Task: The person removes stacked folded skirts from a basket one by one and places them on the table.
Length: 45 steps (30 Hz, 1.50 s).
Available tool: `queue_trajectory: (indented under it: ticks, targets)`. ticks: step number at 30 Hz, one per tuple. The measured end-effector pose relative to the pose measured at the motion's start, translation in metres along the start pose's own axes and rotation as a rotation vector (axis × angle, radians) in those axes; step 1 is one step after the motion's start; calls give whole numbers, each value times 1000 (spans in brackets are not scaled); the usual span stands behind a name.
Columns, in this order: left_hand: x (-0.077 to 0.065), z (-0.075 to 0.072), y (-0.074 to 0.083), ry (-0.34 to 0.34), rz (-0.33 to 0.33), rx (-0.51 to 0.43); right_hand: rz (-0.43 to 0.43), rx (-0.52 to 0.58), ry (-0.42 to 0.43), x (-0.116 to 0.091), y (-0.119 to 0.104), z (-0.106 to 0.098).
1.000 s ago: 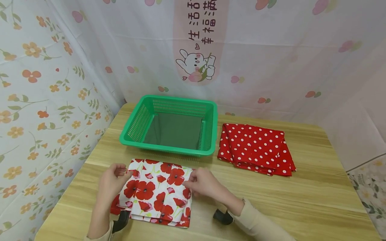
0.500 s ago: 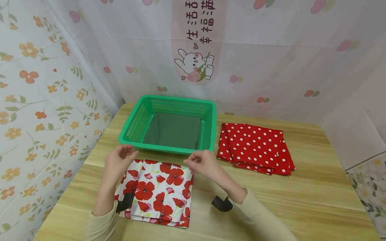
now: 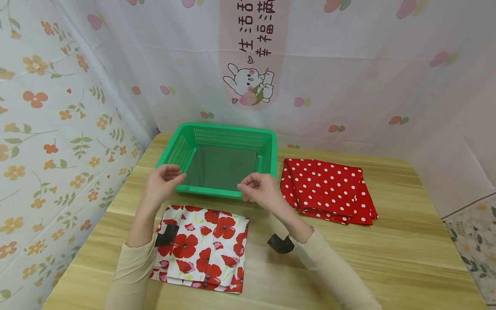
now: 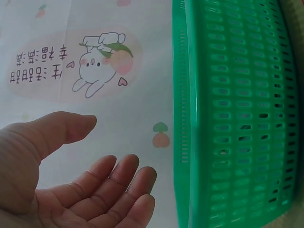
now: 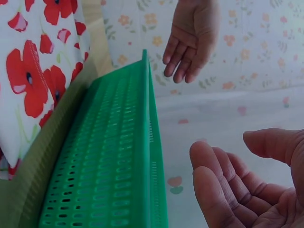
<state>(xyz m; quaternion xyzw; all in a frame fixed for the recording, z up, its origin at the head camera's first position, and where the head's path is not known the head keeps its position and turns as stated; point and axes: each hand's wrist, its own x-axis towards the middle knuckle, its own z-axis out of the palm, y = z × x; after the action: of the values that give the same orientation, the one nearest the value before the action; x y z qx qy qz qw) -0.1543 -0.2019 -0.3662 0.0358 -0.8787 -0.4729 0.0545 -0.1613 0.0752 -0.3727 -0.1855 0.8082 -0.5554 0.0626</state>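
Note:
In the head view my left hand (image 3: pixel 163 183) hovers over the near left corner of a green plastic basket (image 3: pixel 224 192), fingers loosely bent. My right hand (image 3: pixel 262 189) hangs over the basket's near right part, also with nothing in it. The left wrist view shows thumb and fingers apart beside the basket wall (image 4: pixel 237 104). In the right wrist view both hands are relaxed, the right hand (image 5: pixel 247 185) near and the left hand (image 5: pixel 192 40) beyond. A folded white cloth with red poppies (image 3: pixel 205 245) lies on the table below the hands.
A folded red cloth with white dots (image 3: pixel 329 187) lies right of the basket on the wooden table (image 3: pixel 387 258). A dark sheet (image 3: pixel 224 165) shows at the basket's bottom. Behind hangs a white curtain with a rabbit print (image 3: pixel 249 82); a floral curtain (image 3: pixel 58 150) borders the left.
Both hands have left the edges of the poppy cloth and moved up and away to the basket's near rim. The poppy cloth stays folded on the table.

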Motion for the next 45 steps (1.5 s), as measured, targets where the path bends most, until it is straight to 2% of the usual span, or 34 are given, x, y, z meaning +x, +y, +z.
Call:
queue_trajectory:
  ticks: [9,19,32,45]
  targets:
    - [24,3,3,-28,-35,-16,41,1,55,21,-7,-7]
    - [51,8,14,-70,-86,-81,54,-24,124,46,-4,-11]
    - [77,20,18,-93,-113,-120,130,-38,177,72,-2,-12]
    - [96,28,18,-138,-246,-159,281,15,179,89,9,-14]
